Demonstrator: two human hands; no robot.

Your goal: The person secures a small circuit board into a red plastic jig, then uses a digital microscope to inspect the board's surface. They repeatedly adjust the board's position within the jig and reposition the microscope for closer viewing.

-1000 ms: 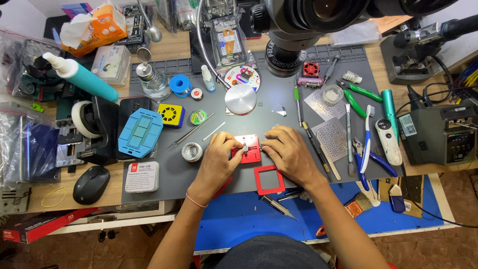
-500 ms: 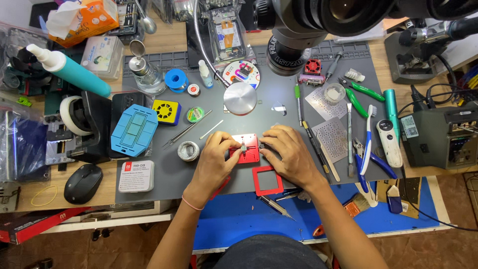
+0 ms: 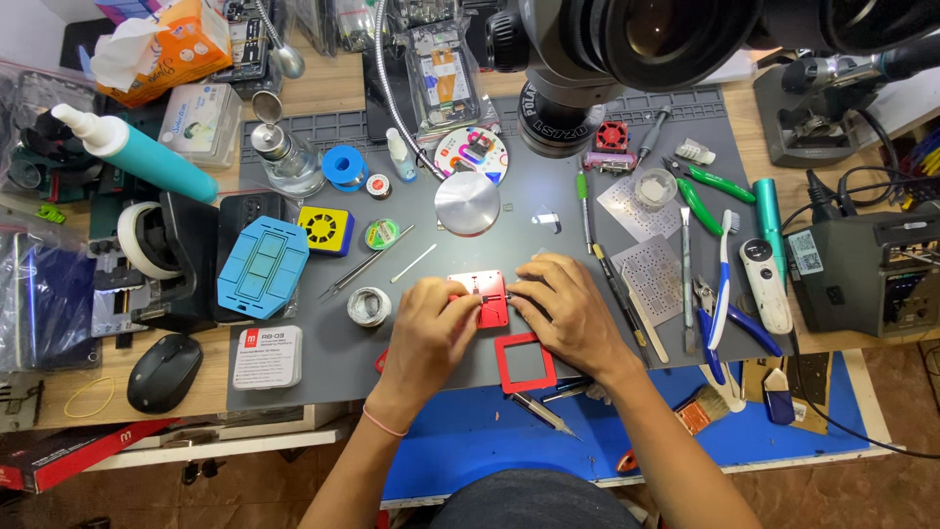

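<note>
Red jig plate (image 3: 482, 297) sits mid-mat on our counter (image 3: 323, 88), and we've got both hands on it: left hand (image 3: 432, 328) pinching its near edge, right hand (image 3: 566, 312) pressing its side. Red square frame (image 3: 525, 361) lies just below, tweezers (image 3: 540, 410) nearby.

A wooden tabletop (image 3: 323, 83) carries a grey work mat (image 3: 323, 362); in front of the mat lies a blue mat (image 3: 470, 441), beneath it brown floor (image 3: 881, 490).
</note>
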